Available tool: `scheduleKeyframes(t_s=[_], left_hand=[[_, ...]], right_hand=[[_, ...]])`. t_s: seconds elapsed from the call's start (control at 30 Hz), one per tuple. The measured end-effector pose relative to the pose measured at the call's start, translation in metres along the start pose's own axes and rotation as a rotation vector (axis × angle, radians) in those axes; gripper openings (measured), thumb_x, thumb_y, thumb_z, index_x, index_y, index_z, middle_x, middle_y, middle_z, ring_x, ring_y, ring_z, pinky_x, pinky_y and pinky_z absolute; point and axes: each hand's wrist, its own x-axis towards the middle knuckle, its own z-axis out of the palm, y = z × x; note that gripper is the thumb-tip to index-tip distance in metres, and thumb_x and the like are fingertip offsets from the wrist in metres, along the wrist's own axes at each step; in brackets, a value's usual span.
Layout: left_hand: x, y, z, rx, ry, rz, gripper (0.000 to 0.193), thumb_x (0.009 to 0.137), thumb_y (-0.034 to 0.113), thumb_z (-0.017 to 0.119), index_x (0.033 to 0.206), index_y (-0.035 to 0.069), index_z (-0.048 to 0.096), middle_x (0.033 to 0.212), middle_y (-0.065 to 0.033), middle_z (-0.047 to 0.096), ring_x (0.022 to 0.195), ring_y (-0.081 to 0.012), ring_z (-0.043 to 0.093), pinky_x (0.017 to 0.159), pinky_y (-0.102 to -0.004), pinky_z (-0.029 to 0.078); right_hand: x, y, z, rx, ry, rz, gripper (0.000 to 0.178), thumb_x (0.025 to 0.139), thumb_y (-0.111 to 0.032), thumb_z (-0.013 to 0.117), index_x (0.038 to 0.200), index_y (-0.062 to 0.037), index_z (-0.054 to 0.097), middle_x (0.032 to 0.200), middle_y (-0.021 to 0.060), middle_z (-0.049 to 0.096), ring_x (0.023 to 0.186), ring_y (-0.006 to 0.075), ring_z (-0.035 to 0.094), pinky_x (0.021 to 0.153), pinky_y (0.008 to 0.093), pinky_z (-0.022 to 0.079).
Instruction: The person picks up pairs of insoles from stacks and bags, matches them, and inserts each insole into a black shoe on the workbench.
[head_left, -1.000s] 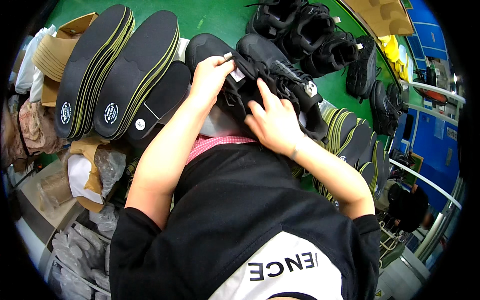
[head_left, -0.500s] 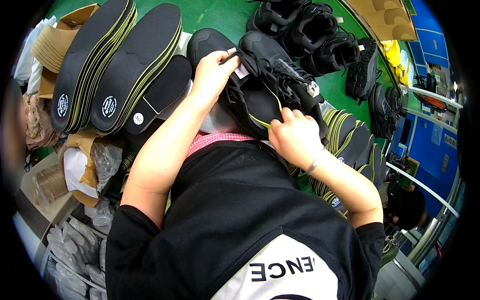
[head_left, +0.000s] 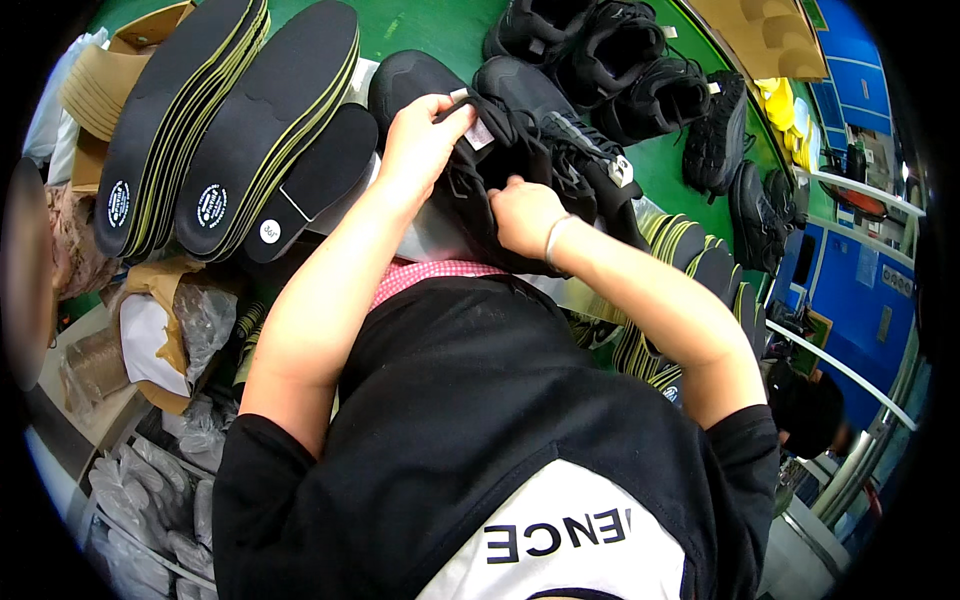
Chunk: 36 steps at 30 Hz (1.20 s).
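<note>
A black lace-up shoe [head_left: 412, 80] lies in front of me, its toe pointing away. My left hand [head_left: 425, 145] is closed on its tongue, next to a small white label, and pulls the opening wide. My right hand [head_left: 530, 222] is closed, with its fingertips down inside the shoe's opening. Whatever those fingers hold is hidden; no yellow insole edge shows there now. Against this shoe's right side rests a second black shoe [head_left: 520, 88], laced, with a white tag at its collar.
Tall stacks of black insoles with yellow edges [head_left: 275, 130] stand at the left, and more insoles [head_left: 690, 250] at the right. Several black shoes [head_left: 615, 60] sit farther back on the green table [head_left: 415, 25]. An open carton [head_left: 160, 320] and grey wrapped pieces [head_left: 150, 490] lie lower left.
My right hand has moved left and into the shoe's opening. The yellow-edged insole it held at the heel has gone out of sight. My left hand stays on the tongue.
</note>
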Motion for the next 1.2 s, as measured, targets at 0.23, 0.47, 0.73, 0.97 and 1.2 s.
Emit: scheduleKeyframes(t_s=[0.23,0.47,0.73,0.97,1.2], left_hand=[[-0.003,0.000,-0.001,0.011,0.043,0.051,0.023,0.076,0.016,0.060,0.090,-0.002,0.058,0.078,-0.0043,0.059,0.071,-0.0087,0.051,0.067,-0.0223,0.040],[-0.002,-0.001,0.001,0.039,0.015,0.043,0.024,0.076,0.016,0.059,0.090,-0.003,0.058,0.077,-0.0034,0.058,0.069,-0.0085,0.051,0.064,-0.0221,0.040],[0.000,-0.005,-0.001,0.124,0.035,0.092,0.022,0.078,0.015,0.057,0.091,-0.004,0.056,0.081,-0.0045,0.058,0.074,-0.0092,0.051,0.068,-0.0221,0.040],[-0.015,0.007,0.010,0.249,0.069,0.110,0.023,0.082,0.015,0.052,0.095,-0.004,0.053,0.086,-0.0048,0.057,0.079,-0.0105,0.051,0.074,-0.0225,0.039],[-0.068,0.005,0.013,0.737,0.211,0.490,0.068,0.065,0.021,0.067,0.119,0.002,0.029,0.121,-0.0189,0.029,0.112,-0.0351,0.029,0.095,-0.0421,0.024]], right_hand=[[0.007,0.002,-0.017,-0.069,-0.332,-0.039,0.039,0.067,-0.013,0.056,0.104,-0.0013,0.054,0.110,0.0211,0.049,0.090,0.0324,0.055,0.080,0.0365,0.044],[0.009,-0.008,0.001,-0.165,-0.174,0.074,0.021,0.076,-0.017,0.048,0.088,-0.0119,0.065,0.091,0.0070,0.062,0.087,0.0184,0.059,0.071,0.0299,0.047],[-0.039,-0.003,-0.047,-0.096,-0.603,-0.187,0.053,0.068,-0.023,0.053,0.112,0.0040,0.043,0.080,0.0133,0.062,0.080,0.0267,0.060,0.085,0.0404,0.030],[-0.043,0.001,-0.018,-0.160,-0.461,-0.120,0.056,0.068,-0.022,0.054,0.115,0.0042,0.039,0.084,0.0120,0.062,0.081,0.0252,0.060,0.088,0.0450,0.016],[-0.060,0.045,-0.112,0.681,0.429,-0.182,0.028,0.081,-0.026,0.048,0.095,-0.0023,0.054,0.084,0.0144,0.061,0.081,0.0283,0.058,0.072,0.0344,0.045]])
